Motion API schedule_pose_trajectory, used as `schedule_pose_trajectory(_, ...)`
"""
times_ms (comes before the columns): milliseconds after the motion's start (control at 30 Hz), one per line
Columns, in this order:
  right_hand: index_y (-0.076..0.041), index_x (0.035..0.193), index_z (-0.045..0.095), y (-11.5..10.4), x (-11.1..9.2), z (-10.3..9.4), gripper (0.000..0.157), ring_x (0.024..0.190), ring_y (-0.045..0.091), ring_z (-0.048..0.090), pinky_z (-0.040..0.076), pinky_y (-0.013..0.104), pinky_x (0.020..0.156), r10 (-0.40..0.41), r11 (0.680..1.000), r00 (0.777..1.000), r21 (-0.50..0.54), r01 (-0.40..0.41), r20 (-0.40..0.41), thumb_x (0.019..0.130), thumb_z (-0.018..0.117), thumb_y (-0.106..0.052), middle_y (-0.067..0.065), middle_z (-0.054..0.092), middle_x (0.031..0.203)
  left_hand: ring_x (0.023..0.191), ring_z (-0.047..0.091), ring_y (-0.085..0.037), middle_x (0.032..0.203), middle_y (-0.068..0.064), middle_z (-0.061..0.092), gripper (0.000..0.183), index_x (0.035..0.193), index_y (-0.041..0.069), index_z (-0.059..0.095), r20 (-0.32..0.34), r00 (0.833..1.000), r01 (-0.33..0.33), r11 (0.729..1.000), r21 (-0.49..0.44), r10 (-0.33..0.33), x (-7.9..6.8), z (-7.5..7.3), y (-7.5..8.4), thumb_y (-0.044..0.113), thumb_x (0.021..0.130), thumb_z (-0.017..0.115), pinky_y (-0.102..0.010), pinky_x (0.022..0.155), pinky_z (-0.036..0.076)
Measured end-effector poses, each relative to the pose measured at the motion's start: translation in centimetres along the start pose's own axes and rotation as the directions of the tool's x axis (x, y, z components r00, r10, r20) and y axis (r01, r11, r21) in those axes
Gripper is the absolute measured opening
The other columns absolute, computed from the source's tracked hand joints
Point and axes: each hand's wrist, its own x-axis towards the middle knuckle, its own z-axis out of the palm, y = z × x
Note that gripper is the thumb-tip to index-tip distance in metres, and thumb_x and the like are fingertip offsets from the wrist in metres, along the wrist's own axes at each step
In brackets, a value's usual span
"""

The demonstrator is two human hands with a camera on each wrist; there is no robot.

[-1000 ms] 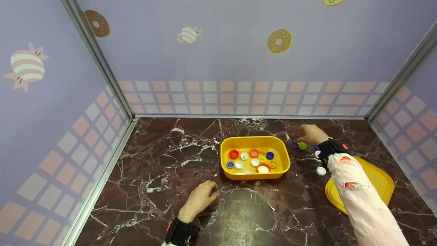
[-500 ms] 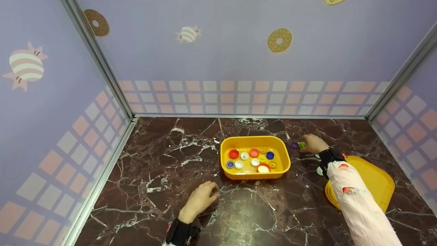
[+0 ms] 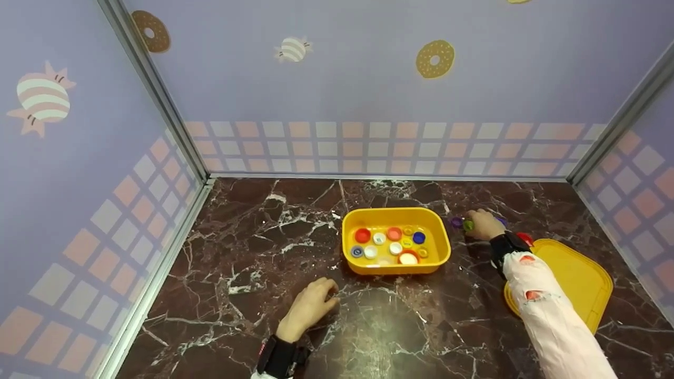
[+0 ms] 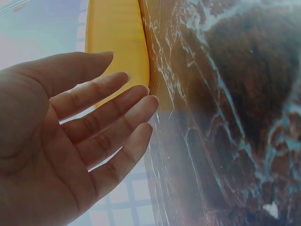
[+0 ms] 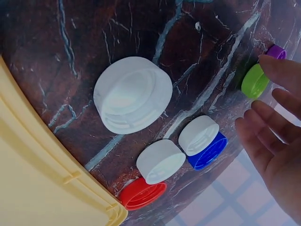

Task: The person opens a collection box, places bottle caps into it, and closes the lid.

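Observation:
My right hand (image 3: 484,225) reaches over the far right of the table, fingers loosely bent. In the right wrist view its thumb overlaps the rim of a green bottle cap (image 5: 251,81), and the index fingertip is close beside it. A purple bottle cap (image 5: 276,52) lies just beyond the green one. Behind this hand are white bottle caps (image 5: 161,161), a blue bottle cap (image 5: 210,151) and a red bottle cap (image 5: 143,193). My left hand (image 3: 308,305) rests in front of the yellow bin (image 3: 395,211), fingers relaxed, holding nothing.
Several caps of mixed colours, such as a red cap (image 3: 362,235) and a blue cap (image 3: 419,238), lie inside the bin. A yellow lid (image 3: 576,276) lies at the right, partly under the right sleeve. Patterned walls (image 3: 363,79) enclose the table's back and sides.
My right hand has come nearer, from behind the green cap to right beside it. Its forearm has swung slightly, baring a red cap by the lid. The left hand has stayed put.

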Motion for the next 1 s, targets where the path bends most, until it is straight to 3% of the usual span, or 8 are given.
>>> schedule_pose_trajectory(300,0.013,0.104,0.053,-0.1,0.0,0.4,0.046,0.086,0.043,0.051,0.041,0.053,0.074,-0.020,1.000,1.000,-0.013,0.020,-0.015,0.070,0.074,-0.011,0.027,0.051,0.089,0.068,0.052,-0.014,0.079,-0.002,0.052,0.012,0.084,0.007,0.059,-0.002,1.000,0.000,1.000,-0.016,0.000,0.0,0.0,0.0,0.009,0.078,0.069,-0.028,0.058,0.043)
schedule_pose_trajectory(500,0.008,0.087,0.055,-0.3,0.0,0.6,0.025,0.079,0.039,0.052,0.042,0.050,0.068,-0.007,1.000,1.000,-0.008,0.007,-0.004,0.072,0.069,-0.007,0.019,0.052,0.078,0.069,0.054,-0.015,0.079,-0.003,0.053,0.012,0.084,0.006,0.059,-0.008,1.000,0.000,1.000,-0.018,0.000,0.0,0.0,0.1,0.009,0.078,0.069,-0.028,0.059,0.044)
schedule_pose_trajectory(700,0.006,0.076,0.057,-0.1,0.0,0.5,0.009,0.070,0.036,0.054,0.043,0.048,0.065,-0.073,0.996,0.997,0.049,0.075,-0.039,0.070,0.063,0.001,0.014,0.055,0.068,0.070,0.054,-0.015,0.079,-0.004,0.053,0.012,0.085,0.005,0.060,0.002,1.000,0.007,1.000,-0.029,-0.007,-0.2,0.0,0.1,0.009,0.079,0.069,-0.028,0.060,0.044)
schedule_pose_trajectory(1000,0.006,0.080,0.058,-0.7,0.3,-2.0,0.015,0.068,0.034,0.055,0.043,0.048,0.062,-0.048,0.997,0.990,0.053,0.055,-0.134,0.069,0.065,-0.001,0.014,0.056,0.070,0.068,0.052,-0.015,0.077,-0.001,0.052,0.012,0.085,0.006,0.059,-0.008,1.000,0.009,1.000,-0.021,-0.009,-0.4,-0.2,0.0,0.009,0.079,0.069,-0.029,0.058,0.043)
